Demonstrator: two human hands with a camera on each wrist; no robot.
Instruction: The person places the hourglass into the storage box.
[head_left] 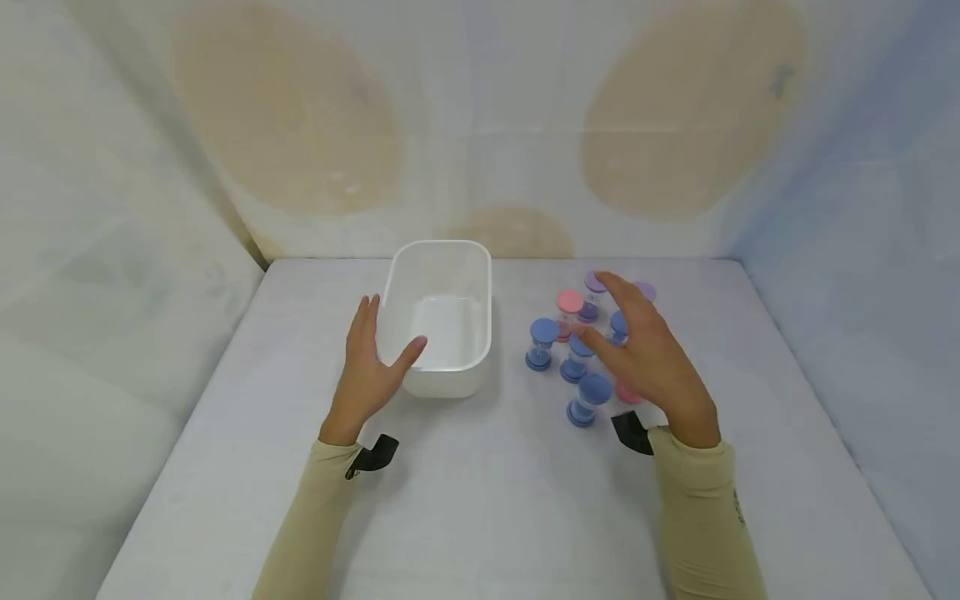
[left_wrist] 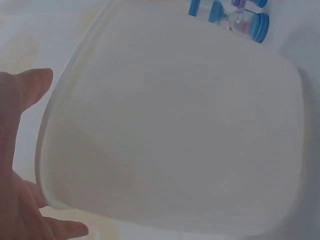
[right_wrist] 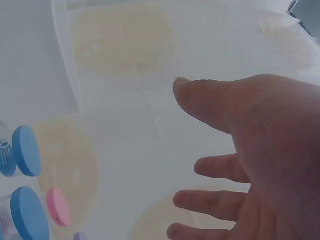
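A white plastic bin (head_left: pixel 438 317) stands empty at the middle of the table and fills the left wrist view (left_wrist: pixel 175 125). My left hand (head_left: pixel 384 337) is open by its near left corner, thumb against the front wall; I cannot tell whether the fingers touch. In the left wrist view that hand (left_wrist: pixel 20 160) lies along the rim. To the right stand several sand timers with blue (head_left: pixel 542 343), pink (head_left: pixel 568 310) and purple (head_left: pixel 592 296) caps. My right hand (head_left: pixel 622 329) hovers open over them, fingers spread, holding nothing. The right wrist view shows the open hand (right_wrist: pixel 200 145) with blue caps (right_wrist: pixel 25 150) at the left.
The white table (head_left: pixel 487 500) is walled on three sides by pale cloth (head_left: pixel 487 125). One blue timer (head_left: pixel 588 400) stands nearest me, just left of my right wrist. A pink timer (head_left: pixel 626 393) is partly hidden under that hand.
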